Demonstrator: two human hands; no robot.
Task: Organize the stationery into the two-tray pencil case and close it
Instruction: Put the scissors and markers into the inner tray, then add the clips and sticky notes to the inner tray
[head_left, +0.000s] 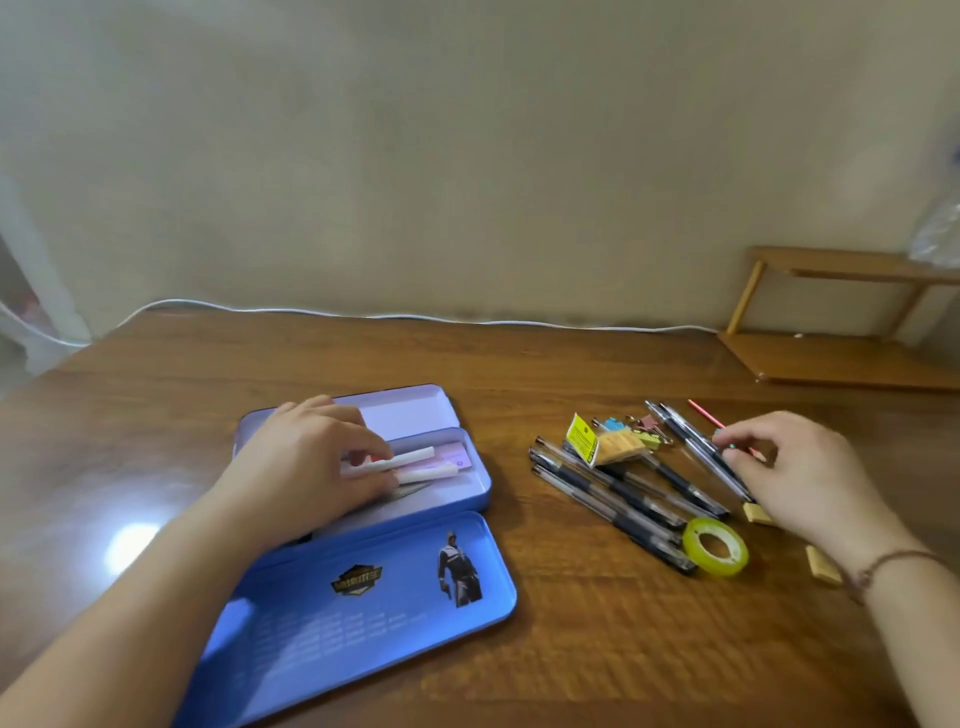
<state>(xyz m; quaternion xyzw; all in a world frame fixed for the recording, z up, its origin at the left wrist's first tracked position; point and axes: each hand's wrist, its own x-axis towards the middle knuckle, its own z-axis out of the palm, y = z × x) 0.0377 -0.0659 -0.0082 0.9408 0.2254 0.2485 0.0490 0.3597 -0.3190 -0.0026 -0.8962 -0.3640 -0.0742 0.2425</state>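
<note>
The pencil case (363, 519) lay open at left; the left hand (311, 457) pinched 1 white stick (410, 458) in its tray. The right hand (795, 467) pinched a red pencil (702, 410) among the pens (613, 493) at right, most unpacked.

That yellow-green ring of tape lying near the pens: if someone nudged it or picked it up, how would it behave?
The tape roll lies flat on the table, so a nudge would probably slide it, not roll it. Set on edge, its round shape would likely roll. It looks thin and see-through with an open centre, so it is probably light and easy to pinch. The pens touching it might shift too.
</note>
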